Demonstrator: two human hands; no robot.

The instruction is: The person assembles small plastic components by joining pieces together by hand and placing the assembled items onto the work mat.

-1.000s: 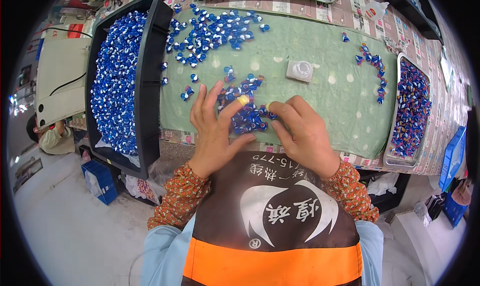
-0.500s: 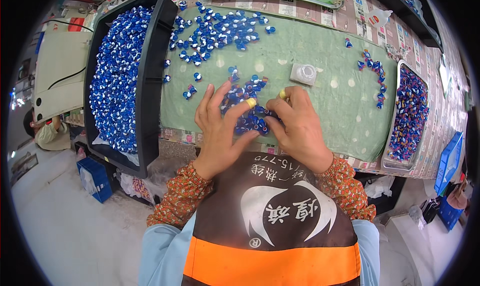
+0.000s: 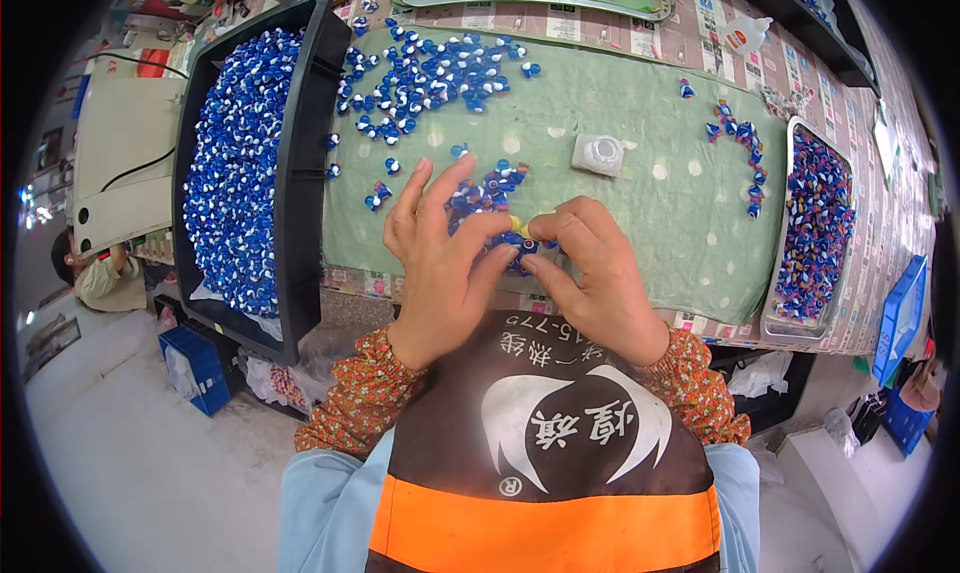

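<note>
My left hand (image 3: pixel 436 258) and my right hand (image 3: pixel 597 283) meet over the near edge of the green cloth (image 3: pixel 670 223). Thumb and index finger of each are pinched at a small blue plastic piece (image 3: pixel 527 244); the fingertips partly cover it. The other left fingers are spread above a pile of blue pieces (image 3: pixel 492 188), some with orange-red ends. Yellow wrapping shows on a fingertip. Beyond my right hand stands a small clear round dish on a square base (image 3: pixel 600 155).
At left is a black crate (image 3: pixel 300 173) filled with blue-and-white pieces. Loose ones (image 3: pixel 430 78) lie at the cloth's far left. A row of blue-orange pieces (image 3: pixel 745 138) lies near a metal tray (image 3: pixel 800 323) at right. A white bottle (image 3: pixel 747 35) lies farther back.
My left index fingertip has come down and right, toward the right fingertips. The hands are now closer together, and the right fingers have curled inward. The whole view has shifted slightly.
</note>
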